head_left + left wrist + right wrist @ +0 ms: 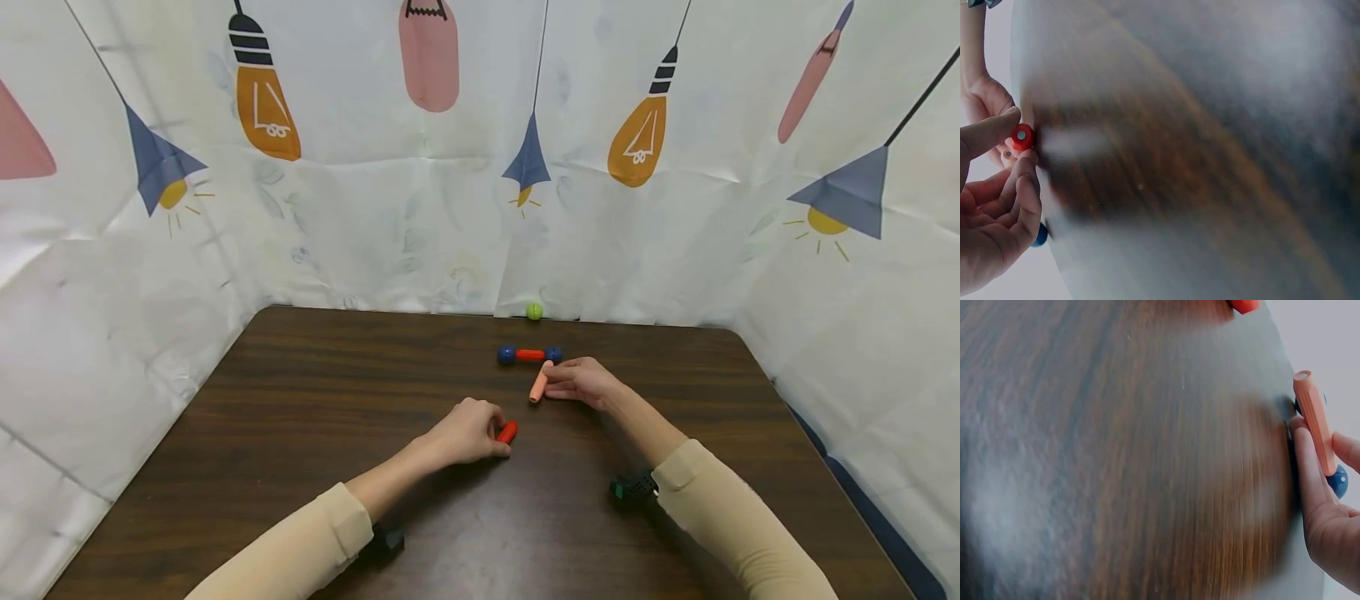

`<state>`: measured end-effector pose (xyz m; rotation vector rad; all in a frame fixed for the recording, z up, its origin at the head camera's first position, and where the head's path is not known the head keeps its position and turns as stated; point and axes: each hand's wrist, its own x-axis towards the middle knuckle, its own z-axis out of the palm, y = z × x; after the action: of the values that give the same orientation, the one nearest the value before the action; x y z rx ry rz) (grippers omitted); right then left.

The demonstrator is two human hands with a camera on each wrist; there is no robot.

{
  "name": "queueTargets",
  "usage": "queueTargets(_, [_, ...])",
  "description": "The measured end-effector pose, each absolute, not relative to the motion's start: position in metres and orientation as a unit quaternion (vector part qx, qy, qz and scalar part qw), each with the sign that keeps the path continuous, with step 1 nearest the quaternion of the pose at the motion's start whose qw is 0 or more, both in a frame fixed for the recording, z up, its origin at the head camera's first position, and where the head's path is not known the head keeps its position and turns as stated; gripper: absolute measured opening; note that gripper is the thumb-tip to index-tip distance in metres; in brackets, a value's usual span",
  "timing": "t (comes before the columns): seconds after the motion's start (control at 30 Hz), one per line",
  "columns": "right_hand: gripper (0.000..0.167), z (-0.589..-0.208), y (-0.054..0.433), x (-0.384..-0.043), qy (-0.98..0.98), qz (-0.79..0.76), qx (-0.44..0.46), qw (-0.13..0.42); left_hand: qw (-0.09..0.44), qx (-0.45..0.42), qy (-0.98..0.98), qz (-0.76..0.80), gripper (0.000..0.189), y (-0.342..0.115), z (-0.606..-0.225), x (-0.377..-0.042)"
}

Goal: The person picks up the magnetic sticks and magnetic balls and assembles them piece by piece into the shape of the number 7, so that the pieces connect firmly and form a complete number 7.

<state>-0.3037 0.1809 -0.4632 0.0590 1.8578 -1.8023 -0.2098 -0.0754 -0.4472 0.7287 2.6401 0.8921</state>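
Observation:
My left hand (467, 429) pinches a short red stick (507, 432) between thumb and fingertips, just over the table's middle. In the left wrist view, the end of that red stick (1022, 137) faces the camera and shows a silvery round dot. Farther back and to the right, my right hand (585, 382) holds a ridged peach-orange stick (538, 385) between thumb and fingers. The peach-orange stick (1315, 425) stands tilted in the right wrist view, its hollow-looking end up. Behind it lies another red stick (530, 355) with a dark blue ball (507, 355) at each end.
A small green ball (534, 311) sits at the back edge of the dark wooden table (360, 358), against the patterned white cloth (420, 233). Dark wrist devices are strapped under both forearms, one with a green part (630, 488) at the right sleeve.

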Motion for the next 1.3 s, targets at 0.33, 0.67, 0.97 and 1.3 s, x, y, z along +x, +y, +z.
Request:
queueTargets(0.33, [0.046, -0.464, 0.169, -0.300, 0.697, -0.664, 0.027, 0.268, 0.119, 0.247, 0.909, 0.314, 0.032, -0.075, -0.449, -0.209])
queueTargets(0.67, [0.050, -0.463, 0.163, -0.296, 0.701, -0.661, 0.018, 0.268, 0.120, 0.209, 0.919, 0.311, 0.020, -0.072, -0.445, -0.207])
queueTargets(0.97, [0.054, -0.463, 0.161, -0.296, 0.692, -0.668, 0.020, 0.272, 0.134, 0.179, 0.907, 0.357, 0.018, -0.072, -0.446, -0.209])
queueTargets(1.3, [0.047, -0.464, 0.157, -0.295, 0.692, -0.668, 0.020, 0.272, 0.154, 0.155, 0.890, 0.400, 0.017, -0.071, -0.449, -0.214])
